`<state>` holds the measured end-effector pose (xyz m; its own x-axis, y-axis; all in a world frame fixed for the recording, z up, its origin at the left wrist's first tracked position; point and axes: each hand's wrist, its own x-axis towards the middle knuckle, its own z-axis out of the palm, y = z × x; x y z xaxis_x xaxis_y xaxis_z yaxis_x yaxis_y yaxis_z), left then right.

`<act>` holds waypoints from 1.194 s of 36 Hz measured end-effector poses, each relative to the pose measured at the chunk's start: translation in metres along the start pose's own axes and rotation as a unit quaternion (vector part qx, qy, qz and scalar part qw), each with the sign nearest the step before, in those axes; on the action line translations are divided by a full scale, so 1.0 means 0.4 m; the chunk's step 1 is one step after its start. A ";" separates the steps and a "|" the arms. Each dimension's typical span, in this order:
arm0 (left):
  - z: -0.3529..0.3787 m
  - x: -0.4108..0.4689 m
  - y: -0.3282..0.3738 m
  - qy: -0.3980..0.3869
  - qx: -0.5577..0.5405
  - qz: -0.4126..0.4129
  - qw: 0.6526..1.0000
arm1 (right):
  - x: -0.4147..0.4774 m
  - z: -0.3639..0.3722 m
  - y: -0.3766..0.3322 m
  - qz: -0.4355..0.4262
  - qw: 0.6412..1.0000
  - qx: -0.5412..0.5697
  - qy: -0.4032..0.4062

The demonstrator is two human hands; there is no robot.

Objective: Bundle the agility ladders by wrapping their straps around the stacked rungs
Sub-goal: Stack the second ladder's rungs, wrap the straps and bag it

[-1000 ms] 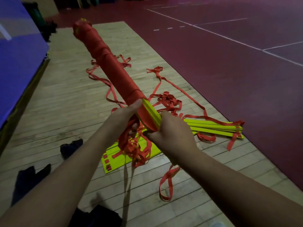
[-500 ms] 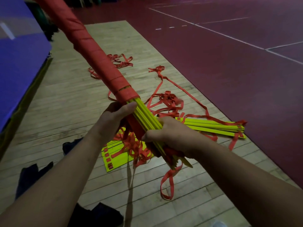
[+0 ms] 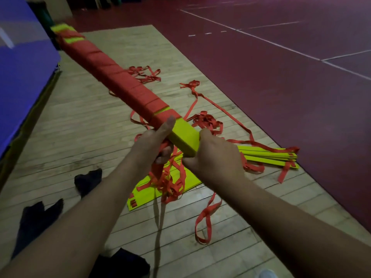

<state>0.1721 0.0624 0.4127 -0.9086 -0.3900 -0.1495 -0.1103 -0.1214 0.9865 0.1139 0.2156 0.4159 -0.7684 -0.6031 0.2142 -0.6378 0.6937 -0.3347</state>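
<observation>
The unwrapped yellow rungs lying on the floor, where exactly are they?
In the head view, the loose yellow rungs lie on the wooden floor just right of the right hand, beside the dark red court, tangled in red straps.

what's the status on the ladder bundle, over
Left hand and right hand: both grip shut on bundle. Strap wrapped most of its length, near end bare yellow. Loose straps dangle below.
</observation>
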 end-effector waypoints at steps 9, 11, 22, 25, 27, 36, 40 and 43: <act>-0.057 -0.008 0.021 0.060 0.042 0.083 0.994 | -0.007 0.009 -0.024 0.017 0.930 0.336 -0.148; -0.069 -0.014 0.032 0.009 0.028 0.095 0.995 | 0.008 -0.019 0.000 0.062 0.862 0.431 -0.260; -0.058 -0.023 0.044 -0.037 -0.020 0.039 0.998 | -0.007 -0.032 -0.006 0.066 0.761 0.537 -0.358; -0.056 -0.023 0.052 -0.056 -0.032 -0.045 0.997 | -0.006 -0.037 -0.016 0.047 0.787 0.525 -0.320; -0.055 -0.029 0.054 -0.086 -0.007 -0.091 0.992 | 0.001 -0.034 -0.015 0.046 0.825 0.491 -0.275; 0.012 -0.024 0.044 -0.035 0.103 -0.038 0.993 | -0.014 0.016 -0.037 0.044 0.988 0.134 -0.059; 0.020 -0.014 0.017 0.050 0.057 -0.008 0.997 | -0.050 0.042 -0.063 -0.008 0.993 0.118 -0.019; -0.022 -0.010 0.020 0.042 0.007 0.016 0.999 | -0.024 0.018 -0.058 0.006 0.960 0.263 -0.090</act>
<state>0.1785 0.0549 0.4204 -0.8747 -0.4688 -0.1232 -0.0884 -0.0956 0.9915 0.1365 0.2025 0.4151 -0.7239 -0.6873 0.0604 -0.4766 0.4349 -0.7640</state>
